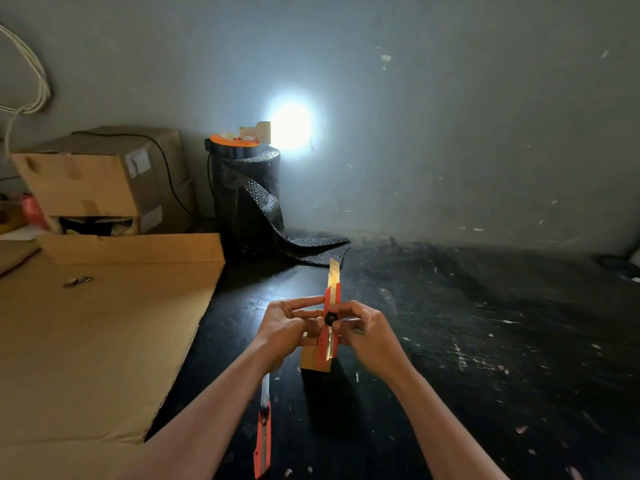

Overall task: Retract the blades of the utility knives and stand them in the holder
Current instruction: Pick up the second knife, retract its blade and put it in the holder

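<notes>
An orange utility knife (331,299) stands upright between both hands, its long blade (334,273) extended upward. My left hand (287,325) grips the knife's body from the left. From the right, my right hand (363,329) holds it with fingertips at the black slider knob (330,318). Just behind and below the knife sits a small cardboard holder (313,358), partly hidden by the hands. A second orange utility knife (263,434) lies on the dark floor under my left forearm, its blade extended.
A large flat cardboard sheet (93,341) covers the floor at left, with a small metal piece (77,281) on it. Stacked cardboard boxes (104,174) and a black roll of mesh (247,188) with a bright lamp stand at the back wall. Dark floor (485,341) with scraps spreads right.
</notes>
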The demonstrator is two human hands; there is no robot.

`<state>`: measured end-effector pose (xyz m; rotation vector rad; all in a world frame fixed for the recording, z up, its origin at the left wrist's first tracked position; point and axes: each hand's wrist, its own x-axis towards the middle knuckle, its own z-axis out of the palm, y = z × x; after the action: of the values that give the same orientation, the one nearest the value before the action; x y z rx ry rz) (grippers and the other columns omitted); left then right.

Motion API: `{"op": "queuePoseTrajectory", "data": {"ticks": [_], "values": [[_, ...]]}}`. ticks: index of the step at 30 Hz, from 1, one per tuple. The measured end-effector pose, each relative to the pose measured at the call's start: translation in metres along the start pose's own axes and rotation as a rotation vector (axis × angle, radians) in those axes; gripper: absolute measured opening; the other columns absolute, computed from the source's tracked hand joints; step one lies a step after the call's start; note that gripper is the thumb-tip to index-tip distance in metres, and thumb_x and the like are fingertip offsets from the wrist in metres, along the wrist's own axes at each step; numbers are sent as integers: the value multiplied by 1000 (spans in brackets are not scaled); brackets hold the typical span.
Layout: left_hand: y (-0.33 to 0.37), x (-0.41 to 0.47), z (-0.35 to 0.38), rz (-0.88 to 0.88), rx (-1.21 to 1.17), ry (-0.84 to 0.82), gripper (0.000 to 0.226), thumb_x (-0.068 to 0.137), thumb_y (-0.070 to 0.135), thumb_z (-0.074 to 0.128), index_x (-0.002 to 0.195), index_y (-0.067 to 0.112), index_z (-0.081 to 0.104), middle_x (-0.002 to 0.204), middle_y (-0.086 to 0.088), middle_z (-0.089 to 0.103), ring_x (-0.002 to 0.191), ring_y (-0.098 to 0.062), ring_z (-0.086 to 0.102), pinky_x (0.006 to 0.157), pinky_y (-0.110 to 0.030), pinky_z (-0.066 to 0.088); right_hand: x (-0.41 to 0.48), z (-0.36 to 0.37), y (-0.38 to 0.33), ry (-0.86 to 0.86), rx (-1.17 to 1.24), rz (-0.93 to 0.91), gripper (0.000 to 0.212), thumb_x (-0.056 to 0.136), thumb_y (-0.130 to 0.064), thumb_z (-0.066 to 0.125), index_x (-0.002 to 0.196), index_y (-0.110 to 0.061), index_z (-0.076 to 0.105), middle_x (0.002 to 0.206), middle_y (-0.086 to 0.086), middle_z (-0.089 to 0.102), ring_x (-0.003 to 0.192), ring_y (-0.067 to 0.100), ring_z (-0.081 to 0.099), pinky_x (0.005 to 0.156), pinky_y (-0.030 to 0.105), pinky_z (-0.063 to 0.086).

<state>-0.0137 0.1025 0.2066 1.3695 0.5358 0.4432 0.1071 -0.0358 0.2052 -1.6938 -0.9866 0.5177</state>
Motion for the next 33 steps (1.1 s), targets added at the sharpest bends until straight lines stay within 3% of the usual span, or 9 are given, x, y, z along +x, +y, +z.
{"op": "queuePoseTrajectory", "data": {"ticks": [5,11,17,24,30,33], "values": [[2,2,4,-31,-13,29,44,88,-18,64,121,10,75,105,-16,83,96,-36,81,75,-46,67,-7,-5,7,-1,60,29,20,98,-1,63,106,-17,72,106,0,76,99,16,76,84,37,65],[3,2,7,-64,-10,15,41,89,-16,67,117,12,77,105,-14,83,93,-31,82,74,-44,68,-8,-4,8,25,-9,-3,11,96,-19,70,101,-29,70,102,-7,76,97,12,74,83,34,65],[7,1,8,-75,4,29,43,88,-16,67,117,12,78,103,-13,84,94,-30,82,74,-44,67,-6,-7,3,-11,36,25,12,97,-13,69,105,-21,72,104,0,75,93,15,77,81,38,66],[4,-6,9,-98,0,38,42,88,-18,65,115,11,79,101,-14,84,91,-28,82,69,-41,67,-10,-7,6,-50,-35,17,19,97,-10,67,101,-28,71,104,-1,76,95,18,77,84,42,66],[6,-10,11,-101,-56,43,42,87,-19,65,112,12,78,99,-15,84,87,-29,83,66,-40,67,-13,-5,-1,-26,-114,-10,15,93,-17,73,103,-28,70,101,-9,74,92,7,73,79,25,62],[8,-10,10,-99,-45,44,43,87,-18,65,113,13,78,100,-14,84,89,-28,82,66,-39,67,-13,-5,-3,-23,-81,-10,18,93,-13,72,101,-28,71,101,-8,74,92,7,73,77,25,62]]}}
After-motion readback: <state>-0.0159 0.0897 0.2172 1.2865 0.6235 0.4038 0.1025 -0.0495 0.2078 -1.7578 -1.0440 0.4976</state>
